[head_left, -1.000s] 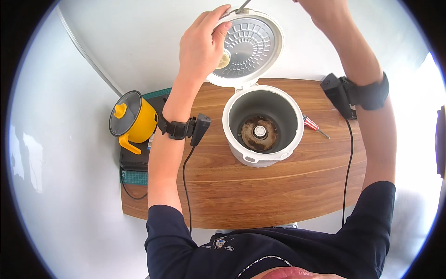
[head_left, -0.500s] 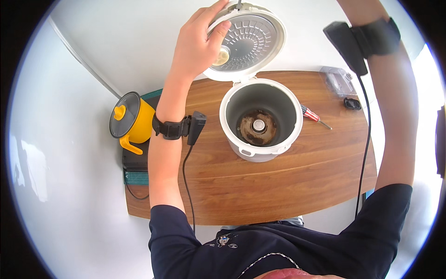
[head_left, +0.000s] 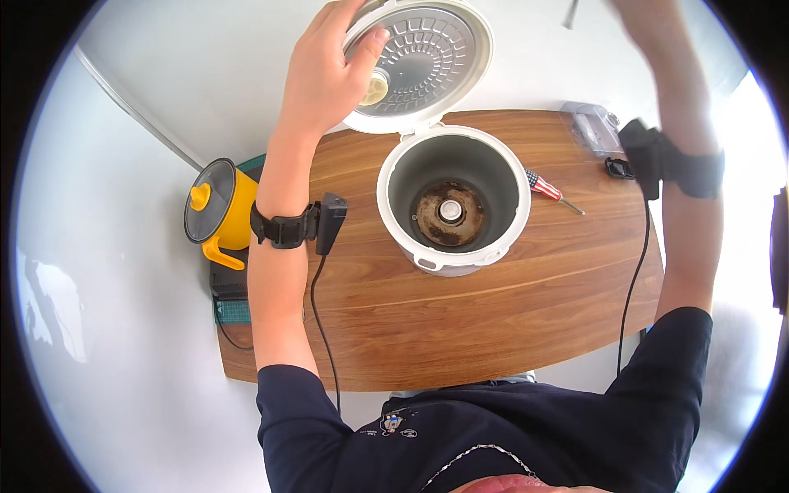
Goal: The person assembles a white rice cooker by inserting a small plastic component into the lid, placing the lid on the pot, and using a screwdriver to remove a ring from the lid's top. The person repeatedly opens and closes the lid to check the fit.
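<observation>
In the head view, the left hand (head_left: pixel 322 78) is closed on the left edge of the raised lid (head_left: pixel 431 62). The open rice cooker (head_left: pixel 454 164) stands on the wooden table (head_left: pixel 460 329), a screwdriver (head_left: pixel 546 187) lying just right of it. The right hand (head_left: pixel 645 15) is blurred at the upper edge; its grip I cannot tell.

Both arms (head_left: pixel 282 308) were stretched forward, left hand (head_left: pixel 319 86) was held with thumb (head_left: pixel 367 53) parted from fingers (head_left: pixel 337 20), right hand (head_left: pixel 645 12) was motion-blurred and partly cropped at the top
</observation>
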A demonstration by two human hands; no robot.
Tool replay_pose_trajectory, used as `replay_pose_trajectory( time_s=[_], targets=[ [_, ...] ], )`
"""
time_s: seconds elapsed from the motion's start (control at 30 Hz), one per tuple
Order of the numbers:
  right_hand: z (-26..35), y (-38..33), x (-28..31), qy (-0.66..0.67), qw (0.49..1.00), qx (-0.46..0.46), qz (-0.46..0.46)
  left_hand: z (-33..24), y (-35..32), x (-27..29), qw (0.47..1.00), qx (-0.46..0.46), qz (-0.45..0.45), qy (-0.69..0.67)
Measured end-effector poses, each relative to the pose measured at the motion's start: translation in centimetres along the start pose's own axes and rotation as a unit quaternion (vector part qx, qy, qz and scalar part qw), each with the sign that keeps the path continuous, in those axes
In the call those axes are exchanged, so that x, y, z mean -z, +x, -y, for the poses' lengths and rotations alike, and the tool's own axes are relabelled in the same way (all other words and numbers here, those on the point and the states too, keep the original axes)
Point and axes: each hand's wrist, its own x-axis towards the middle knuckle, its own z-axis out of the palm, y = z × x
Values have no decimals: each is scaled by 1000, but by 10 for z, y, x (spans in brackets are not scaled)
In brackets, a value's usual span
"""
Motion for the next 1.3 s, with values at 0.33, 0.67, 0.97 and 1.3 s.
replay_pose_trajectory(
  time_s=[0.33,0.67,0.97,1.3],
  targets=[
    [-26,-43,-57,10,994,-2,112,-3,-2,7,999,18,46,-7],
    [-32,-67,-66,20,994,-66,83,20,-6,7,979,56,118,-158],
    [5,-113,-35,0,992,-74,106,-9,-7,9,975,164,123,-82],
    [31,-184,-16,16,987,-70,141,4,-14,3,990,125,38,-60]
  ],
)
